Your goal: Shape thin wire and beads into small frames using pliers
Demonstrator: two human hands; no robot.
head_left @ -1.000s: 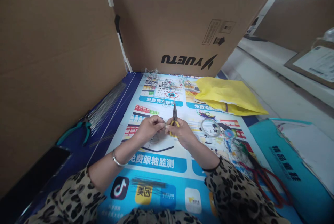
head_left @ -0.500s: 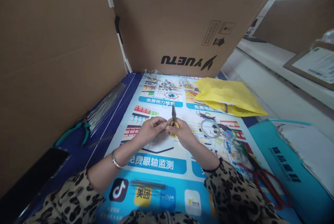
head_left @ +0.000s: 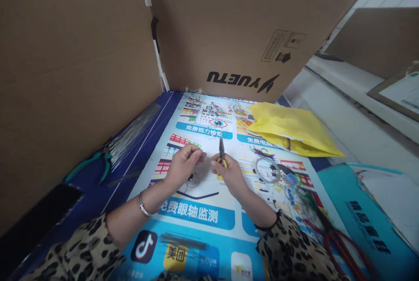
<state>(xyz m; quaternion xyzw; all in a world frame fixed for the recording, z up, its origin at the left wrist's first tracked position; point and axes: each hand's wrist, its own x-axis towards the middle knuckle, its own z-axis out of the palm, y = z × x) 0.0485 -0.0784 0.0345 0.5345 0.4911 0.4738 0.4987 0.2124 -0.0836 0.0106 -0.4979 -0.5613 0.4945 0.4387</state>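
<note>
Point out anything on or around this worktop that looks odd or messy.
The cardboard panel behind the poster stands with its YUETU lettering upside down. Thin strands lie in loose tangles at the poster's far end, unlike the roughly aligned wires on the left. I see no spill.

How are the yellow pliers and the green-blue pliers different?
The yellow pliers have yellow handles; the green-blue pliers have green-blue ones. The yellow pliers are in the right hand; the green-blue pliers lie with handles spread, near the silvery wires. Both have dark metal heads.
</note>
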